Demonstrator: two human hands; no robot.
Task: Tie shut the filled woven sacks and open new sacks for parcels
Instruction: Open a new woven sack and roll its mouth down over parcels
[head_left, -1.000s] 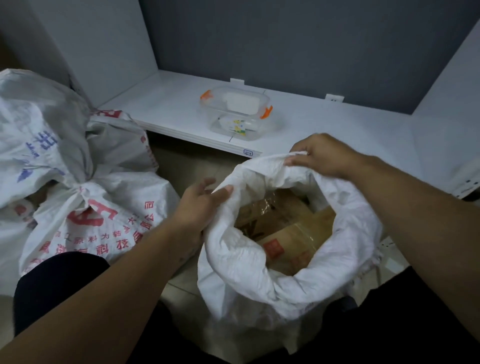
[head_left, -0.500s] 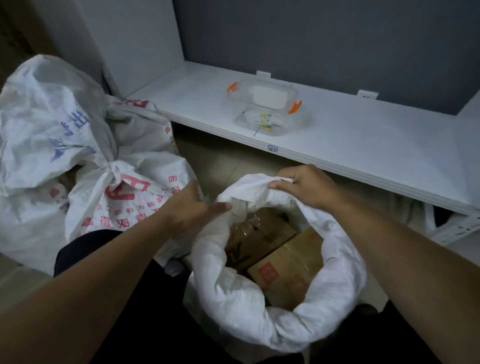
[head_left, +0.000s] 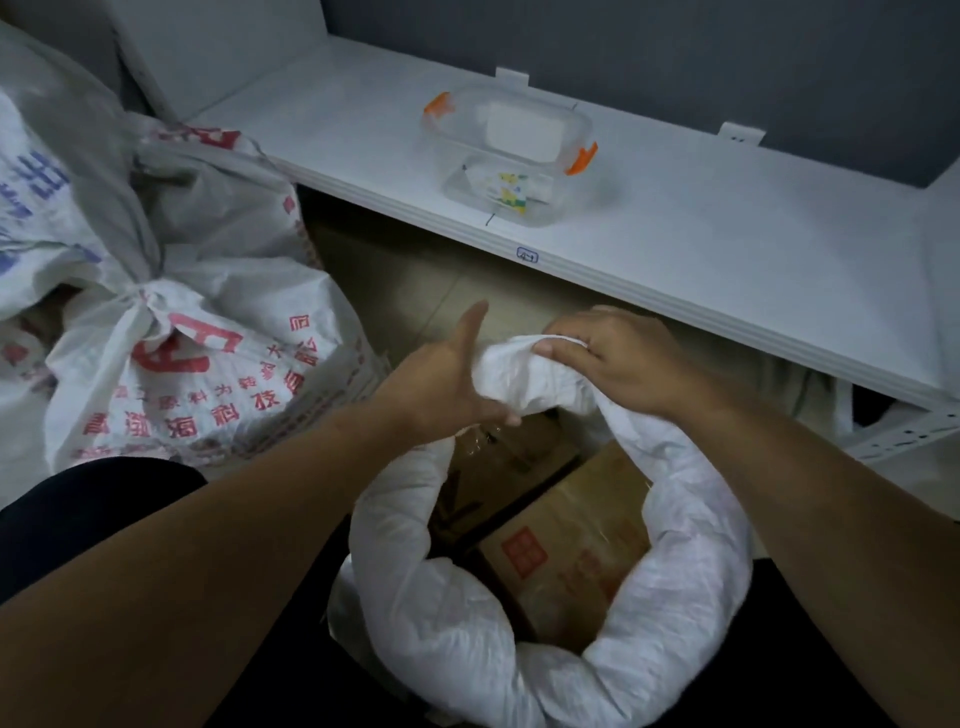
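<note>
A white woven sack (head_left: 691, 540) stands open between my legs, its rim rolled down. Cardboard parcels (head_left: 566, 551) fill it, one with a red square stamp. My right hand (head_left: 618, 358) grips the far part of the rim, bunched into a wad. My left hand (head_left: 447, 379) holds the same bunched cloth from the left, thumb raised, fingers curled under the fabric. To the left lies a tied sack (head_left: 208, 364) with red printing, its neck knotted.
Another bulging sack with blue print (head_left: 36, 208) lies at the far left. A white shelf (head_left: 727, 234) runs across the back, holding a clear lidded box with orange clips (head_left: 509, 156). Tiled floor (head_left: 415, 291) shows under the shelf.
My left hand has moved right from the sack's left rim to the bunched far rim beside my right hand. The sack's mouth has narrowed at the far side.
</note>
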